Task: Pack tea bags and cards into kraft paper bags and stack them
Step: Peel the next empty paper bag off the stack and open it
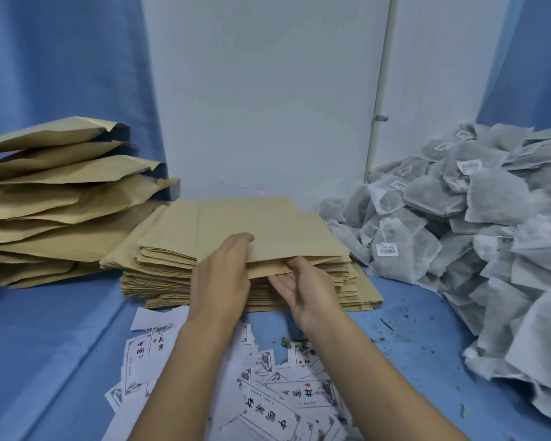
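The left hand (223,275) grasps the top bag (261,230) at its near edge, fingers (240,240) curled over the upper face, apparently to lift that edge clear of the stack (159,281) of flat kraft bags below. The right hand (303,291) lies palm up, released, its straight fingers (279,281) slid under the raised edge, probably to separate one bag or open its mouth for filling. The stack sits at the centre of the desk (45,345), within reach of both supplies: tea bags (458,218) heaped at the right and cards (268,393) scattered in front. Filled bags (61,202) lie stacked at the left, clear of the work zone. The right fingertips and the left thumb are hidden by the paper, so it cannot be told whether the fingers are inside the bag or merely beneath it. The card print is only partly legible, and the forearms cover several cards.
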